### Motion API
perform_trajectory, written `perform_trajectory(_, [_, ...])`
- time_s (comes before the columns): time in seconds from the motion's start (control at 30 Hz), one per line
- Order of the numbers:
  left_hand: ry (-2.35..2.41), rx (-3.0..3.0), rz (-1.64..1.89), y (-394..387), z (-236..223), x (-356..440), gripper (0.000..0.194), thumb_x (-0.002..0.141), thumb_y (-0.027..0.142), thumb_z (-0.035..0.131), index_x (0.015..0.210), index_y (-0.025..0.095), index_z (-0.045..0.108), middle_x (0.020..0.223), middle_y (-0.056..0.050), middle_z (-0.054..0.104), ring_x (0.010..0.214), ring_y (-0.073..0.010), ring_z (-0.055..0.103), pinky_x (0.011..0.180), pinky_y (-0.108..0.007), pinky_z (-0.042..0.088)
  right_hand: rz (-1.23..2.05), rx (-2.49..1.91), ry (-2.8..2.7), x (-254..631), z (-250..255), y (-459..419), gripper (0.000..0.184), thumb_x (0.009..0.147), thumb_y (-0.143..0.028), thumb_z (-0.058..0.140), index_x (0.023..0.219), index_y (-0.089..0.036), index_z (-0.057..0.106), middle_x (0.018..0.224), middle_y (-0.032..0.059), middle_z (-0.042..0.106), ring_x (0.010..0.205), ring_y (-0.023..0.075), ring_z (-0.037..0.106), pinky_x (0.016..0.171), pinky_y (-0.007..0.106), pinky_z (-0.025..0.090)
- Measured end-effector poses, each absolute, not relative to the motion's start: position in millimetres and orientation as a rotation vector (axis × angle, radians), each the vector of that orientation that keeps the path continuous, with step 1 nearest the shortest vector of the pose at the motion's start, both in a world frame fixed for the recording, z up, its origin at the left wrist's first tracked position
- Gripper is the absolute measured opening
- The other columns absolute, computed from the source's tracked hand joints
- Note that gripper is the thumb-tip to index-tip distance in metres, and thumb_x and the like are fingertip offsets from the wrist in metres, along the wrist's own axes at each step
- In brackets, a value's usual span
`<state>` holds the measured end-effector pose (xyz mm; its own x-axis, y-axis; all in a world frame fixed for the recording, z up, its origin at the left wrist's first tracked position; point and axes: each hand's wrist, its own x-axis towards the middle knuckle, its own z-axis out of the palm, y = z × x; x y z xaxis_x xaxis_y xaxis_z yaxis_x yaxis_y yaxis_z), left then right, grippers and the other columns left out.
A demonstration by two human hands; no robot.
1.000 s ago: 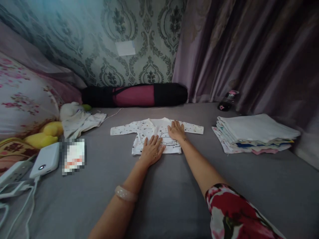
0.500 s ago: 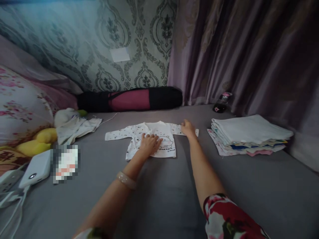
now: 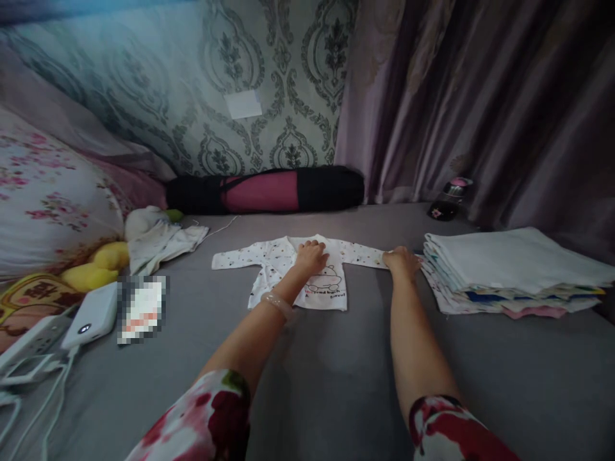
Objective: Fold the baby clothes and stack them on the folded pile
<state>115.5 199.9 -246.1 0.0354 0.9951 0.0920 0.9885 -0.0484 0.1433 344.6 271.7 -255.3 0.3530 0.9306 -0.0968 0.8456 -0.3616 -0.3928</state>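
A small white baby shirt [image 3: 270,278] with a tiny scattered print and a cartoon animal on its front lies flat on a grey sheet, sleeves spread to both sides. My left hand [image 3: 311,257] rests on the upper chest of the shirt, its fingers extended and slightly apart. At the end of the right-hand sleeve, my right hand [image 3: 403,262] grips the cuff between thumb and fingers; the fingertips are partly hidden. The left-hand sleeve lies straight out, untouched.
Right of my right hand is a stack of folded cloths [image 3: 519,259], with a dark bottle [image 3: 446,200] behind it. A black and pink roll bag [image 3: 262,192] lies along the wall. Leftward are a crumpled white garment [image 3: 166,246], yellow plush [image 3: 93,272], a white power bank [image 3: 91,314] and cables.
My right hand has slid outward along the sleeve to its cuff, and the sleeve is straighter. My left hand has moved up the shirt's chest. The view has shifted slightly left.
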Motion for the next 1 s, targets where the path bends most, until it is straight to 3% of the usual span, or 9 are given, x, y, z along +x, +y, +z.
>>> perform_trajectory(0.17, [1.941,2.306,0.395,219,-259,113,0.04,0.092,0.032,0.048,0.127,0.013,0.052,0.128,-0.015,0.058,0.12,-0.0249,0.052,0.102,-0.037,0.041,0.485,-2.316,-1.592,352,-256,278,0.038,0.079,-0.027,0.056,0.111,-0.012,0.071,0.119,0.0229,0.064,0.113,0.0373,0.058,0.093,0.049,0.044])
perform_trajectory(0.33, [1.748,2.398,0.356,234,-275,108,0.054,0.092,0.044,0.046,0.136,0.013,0.046,0.144,-0.013,0.047,0.135,-0.0242,0.04,0.112,-0.033,0.03,0.475,-1.972,-1.669,356,-248,289,0.033,0.083,-0.032,0.053,0.101,-0.012,0.072,0.098,0.0179,0.071,0.098,0.0299,0.065,0.083,0.037,0.049])
perform_trajectory(0.5, [1.743,2.306,0.182,239,-275,106,0.069,0.091,0.057,0.038,0.147,0.017,0.031,0.155,-0.01,0.03,0.142,-0.0303,0.026,0.114,-0.043,0.026,0.586,-1.765,-1.466,341,-233,290,0.037,0.088,-0.034,0.048,0.111,-0.009,0.063,0.103,0.0177,0.069,0.096,0.0269,0.065,0.081,0.034,0.051])
perform_trajectory(0.67, [1.734,2.237,0.063,243,-262,104,0.076,0.086,0.066,0.04,0.149,0.025,0.028,0.158,-0.011,0.021,0.142,-0.0381,0.021,0.112,-0.053,0.022,1.072,-1.46,-1.175,313,-217,278,0.039,0.095,-0.042,0.039,0.12,-0.015,0.051,0.102,0.0135,0.068,0.077,0.0205,0.067,0.059,0.032,0.056])
perform_trajectory(0.83, [1.727,2.248,-0.016,253,-254,105,0.077,0.081,0.068,0.047,0.146,0.028,0.033,0.155,-0.012,0.026,0.14,-0.0395,0.023,0.109,-0.055,0.026,1.25,-1.305,-1.115,278,-214,270,0.024,0.096,-0.035,0.042,0.11,-0.017,0.051,0.093,0.008,0.069,0.071,0.0157,0.067,0.055,0.027,0.056])
perform_trajectory(1.0, [1.679,2.333,0.086,256,-257,105,0.057,0.081,0.055,0.057,0.126,0.02,0.057,0.136,-0.013,0.05,0.129,-0.0339,0.041,0.106,-0.044,0.035,1.336,-1.281,-1.053,239,-219,262,0.014,0.095,-0.029,0.047,0.102,-0.018,0.051,0.079,0.0024,0.068,0.061,0.012,0.065,0.056,0.025,0.057])
